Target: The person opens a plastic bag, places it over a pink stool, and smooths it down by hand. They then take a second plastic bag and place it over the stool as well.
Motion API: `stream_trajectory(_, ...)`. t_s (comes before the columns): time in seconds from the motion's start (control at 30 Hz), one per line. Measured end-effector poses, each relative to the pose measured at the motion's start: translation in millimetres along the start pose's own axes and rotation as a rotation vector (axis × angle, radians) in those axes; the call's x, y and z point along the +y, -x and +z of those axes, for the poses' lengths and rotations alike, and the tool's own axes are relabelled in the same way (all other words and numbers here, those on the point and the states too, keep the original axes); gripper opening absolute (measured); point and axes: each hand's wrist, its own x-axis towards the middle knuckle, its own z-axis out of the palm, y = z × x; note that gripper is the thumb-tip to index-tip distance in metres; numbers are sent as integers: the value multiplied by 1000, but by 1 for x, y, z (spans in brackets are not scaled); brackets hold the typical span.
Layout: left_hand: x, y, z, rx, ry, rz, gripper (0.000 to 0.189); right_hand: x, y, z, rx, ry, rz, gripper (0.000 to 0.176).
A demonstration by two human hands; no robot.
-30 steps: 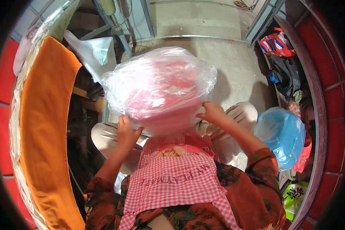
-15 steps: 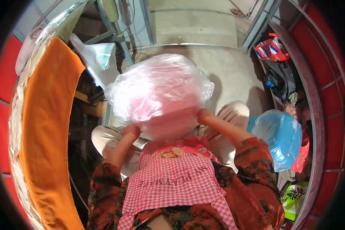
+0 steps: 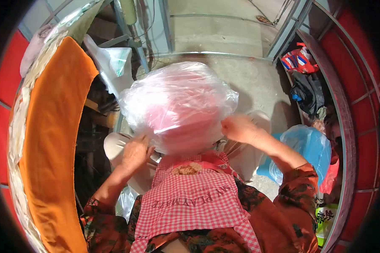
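A bulky clear plastic bag point(image 3: 185, 105) with something pink inside rests in front of my lap, its near side smeared by motion. My left hand point(image 3: 136, 152) is at the bag's near left edge, fingers closed on the plastic and slightly blurred. On the opposite side, my right hand point(image 3: 240, 129) pinches the film at the near right edge. What the pink contents are cannot be made out through the crinkled film. Just below the bag hangs a pink checked apron point(image 3: 194, 202) over my front.
An orange cloth point(image 3: 50, 147) drapes along a surface at the left, with a white plastic sheet point(image 3: 116, 63) behind it. At right are a blue plastic-wrapped item point(image 3: 310, 152), a dark bag point(image 3: 308, 92) and a red bag point(image 3: 299, 59). Concrete floor point(image 3: 253, 80) lies beyond.
Both hands have shifted, the right one slightly up and outward, and the elbows have spread. The bag has moved slightly right in view. The blue item at right shows more of its lower left part.
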Motion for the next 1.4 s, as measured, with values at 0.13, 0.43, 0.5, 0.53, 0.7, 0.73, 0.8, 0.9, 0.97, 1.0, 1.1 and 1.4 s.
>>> stream_trajectory(0.13, -8, -24, 1, -19, 57, 158, 44, 42, -51, 4, 235, 39, -255, 26)
stream_trajectory(0.43, -43, -57, -10, -202, 47, -69, 20, 92, -120, -66, 111, -640, -64, 25)
stream_trajectory(0.5, -67, -81, -26, 271, 572, -357, 18, 105, -154, -45, 343, -622, 30, 23)
stream_trajectory(0.53, -83, -101, -36, 555, 559, -241, 20, 109, -175, -31, 430, -662, 7, 24)
stream_trajectory(0.7, -164, -187, 14, 348, 366, -115, 19, 123, -280, 28, 556, -757, -151, 28)
stream_trajectory(0.73, -157, -193, 5, 129, 428, -154, 20, 133, -298, 30, 541, -816, -104, 27)
stream_trajectory(0.8, -165, -208, -2, -78, 561, -225, 22, 156, -328, 36, 508, -928, -2, 25)
stream_trajectory(0.9, -192, -227, 16, -78, 824, -370, 29, 147, -334, 22, 474, -871, -141, 5)
stream_trajectory(0.97, -198, -247, 26, -110, 1038, -515, 29, 149, -356, 35, 440, -920, -100, 10)
stream_trajectory(1.0, -200, -256, 30, -122, 1142, -585, 30, 157, -371, 48, 400, -907, -91, 7)
stream_trajectory(1.1, -221, -278, 58, -204, 1224, -642, 33, 182, -409, 98, 317, -980, -47, 8)
stream_trajectory(1.4, -231, -288, 111, -101, 863, -260, 40, 156, -390, 96, 161, -1134, 146, 16)
